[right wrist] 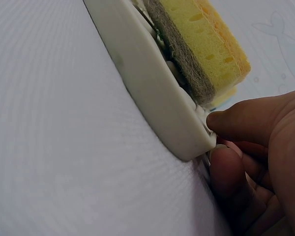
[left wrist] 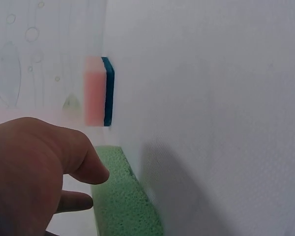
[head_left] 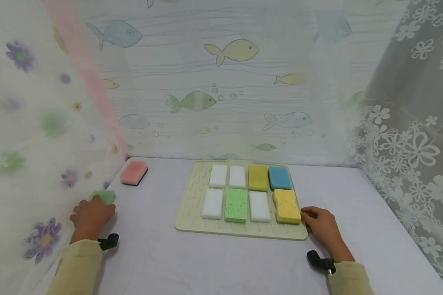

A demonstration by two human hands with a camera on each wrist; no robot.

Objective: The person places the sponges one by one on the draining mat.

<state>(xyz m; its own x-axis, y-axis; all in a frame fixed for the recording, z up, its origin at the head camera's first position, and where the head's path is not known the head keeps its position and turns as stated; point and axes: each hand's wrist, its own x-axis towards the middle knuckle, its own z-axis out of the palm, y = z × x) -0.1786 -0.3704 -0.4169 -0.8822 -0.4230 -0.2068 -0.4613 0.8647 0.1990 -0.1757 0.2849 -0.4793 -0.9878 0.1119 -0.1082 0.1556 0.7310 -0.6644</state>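
Observation:
At the far left, my left hand (head_left: 93, 213) is over a light green sponge (left wrist: 120, 196) lying on the table. Its fingers are spread and only loosely bent; the thumb overlaps the sponge's edge in the left wrist view, and I cannot tell how firmly they touch. My right hand (head_left: 322, 226) pinches the right front edge of a cream ridged tray (head_left: 184, 217), thumb on top and a finger below. Just inside that edge sits a yellow sponge (head_left: 287, 206) with a grey-brown scouring layer (right wrist: 187, 59) underneath, seen in the right wrist view.
Two rows of sponges fill the tray's right part: several white ones (head_left: 213, 203), a green one (head_left: 236, 205), a darker yellow one (head_left: 257, 178) and a blue one (head_left: 279, 178). A pink sponge with a dark base (head_left: 133, 172) lies at the back left. Patterned curtains (head_left: 221, 82) surround the table.

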